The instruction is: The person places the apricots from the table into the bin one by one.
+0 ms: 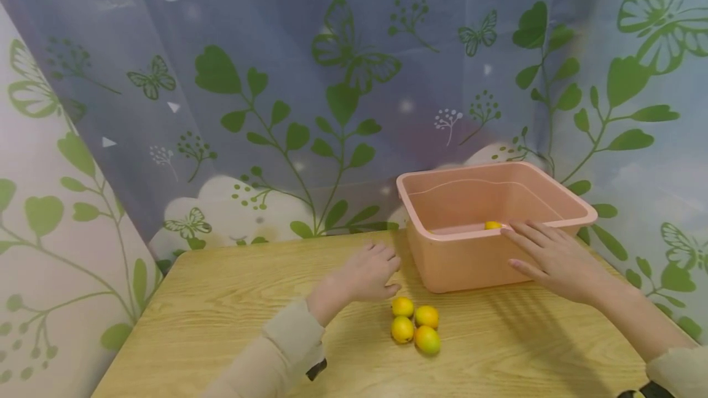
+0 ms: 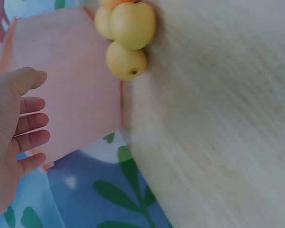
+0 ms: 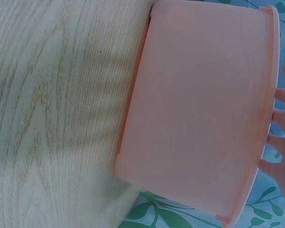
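Several small round yellow fruits [image 1: 402, 329], tinged green and orange, sit in a tight cluster on the wooden table. Just behind and left of them my left hand [image 1: 362, 272] hovers, fingers loosely bent and holding nothing. A pink plastic basin [image 1: 470, 266] stands behind the fruits to the right. Inside it one yellow fruit [image 1: 493, 225] shows above the near rim; the rest of its floor is hidden. My right hand [image 1: 553, 260] is at the basin's near rim with its fingers extended over it. In the right wrist view those fingertips [image 3: 279, 116] reach the rim's edge; contact is unclear.
The wooden table [image 1: 232, 306] has its back edge against a blue curtain [image 1: 265, 29] printed with green leaves and butterflies. Another patterned curtain panel hangs at the left. The basin stands close to the back curtain.
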### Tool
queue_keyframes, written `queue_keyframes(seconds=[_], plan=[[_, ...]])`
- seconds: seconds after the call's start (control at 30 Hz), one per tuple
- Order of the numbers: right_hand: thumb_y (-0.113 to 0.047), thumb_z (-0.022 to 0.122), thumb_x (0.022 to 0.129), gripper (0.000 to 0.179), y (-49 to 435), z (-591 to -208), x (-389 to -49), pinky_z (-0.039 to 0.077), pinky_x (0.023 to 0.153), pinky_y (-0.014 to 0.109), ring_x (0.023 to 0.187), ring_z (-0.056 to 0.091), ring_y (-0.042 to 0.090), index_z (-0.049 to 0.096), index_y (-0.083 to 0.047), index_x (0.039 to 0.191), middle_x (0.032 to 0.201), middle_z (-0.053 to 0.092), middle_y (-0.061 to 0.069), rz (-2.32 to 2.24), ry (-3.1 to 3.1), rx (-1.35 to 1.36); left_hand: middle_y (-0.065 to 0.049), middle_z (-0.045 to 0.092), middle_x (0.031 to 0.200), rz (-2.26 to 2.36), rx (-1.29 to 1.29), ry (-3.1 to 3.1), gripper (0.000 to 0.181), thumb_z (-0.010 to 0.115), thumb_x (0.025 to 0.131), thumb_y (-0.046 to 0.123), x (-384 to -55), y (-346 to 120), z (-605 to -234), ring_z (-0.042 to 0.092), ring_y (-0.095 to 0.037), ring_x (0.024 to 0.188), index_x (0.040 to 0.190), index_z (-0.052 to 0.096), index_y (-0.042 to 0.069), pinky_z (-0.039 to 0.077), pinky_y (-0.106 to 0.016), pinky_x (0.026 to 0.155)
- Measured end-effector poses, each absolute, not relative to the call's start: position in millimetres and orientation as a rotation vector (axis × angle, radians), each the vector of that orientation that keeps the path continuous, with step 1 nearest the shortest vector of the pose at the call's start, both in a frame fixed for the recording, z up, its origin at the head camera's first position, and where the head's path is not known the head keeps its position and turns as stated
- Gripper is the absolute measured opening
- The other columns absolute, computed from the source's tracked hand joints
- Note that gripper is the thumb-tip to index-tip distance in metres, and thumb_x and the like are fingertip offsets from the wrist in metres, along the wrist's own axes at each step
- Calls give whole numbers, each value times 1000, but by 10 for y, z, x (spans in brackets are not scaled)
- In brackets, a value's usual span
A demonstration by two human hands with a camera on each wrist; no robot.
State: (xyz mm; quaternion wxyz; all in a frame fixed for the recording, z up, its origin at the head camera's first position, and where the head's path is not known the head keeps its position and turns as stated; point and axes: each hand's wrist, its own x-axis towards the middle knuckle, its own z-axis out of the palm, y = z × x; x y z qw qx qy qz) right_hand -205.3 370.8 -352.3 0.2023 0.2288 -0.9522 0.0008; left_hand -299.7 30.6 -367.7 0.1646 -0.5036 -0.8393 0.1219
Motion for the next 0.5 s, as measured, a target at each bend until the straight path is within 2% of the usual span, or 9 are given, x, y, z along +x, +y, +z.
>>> queue_keyframes(seconds=[0.27,0.5], plan=[[-37,53,93,62,3712,-3522,-2050,26,99,53,123,35,45,28,-17,146,137,41,23,4,-2662,640,3,51,99,426,-1468,-2450,40,59,85,48,-2965,332,-3905,49,-14,95,111,57,18,41,-31,83],[-37,53,93,63,3710,-3526,-2058,26,98,54,123,35,45,27,-18,147,137,41,23,4,-2656,639,4,52,107,534,-1541,-2397,41,61,84,47,-2962,357,-4047,49,-14,102,115,56,20,40,-30,89]])
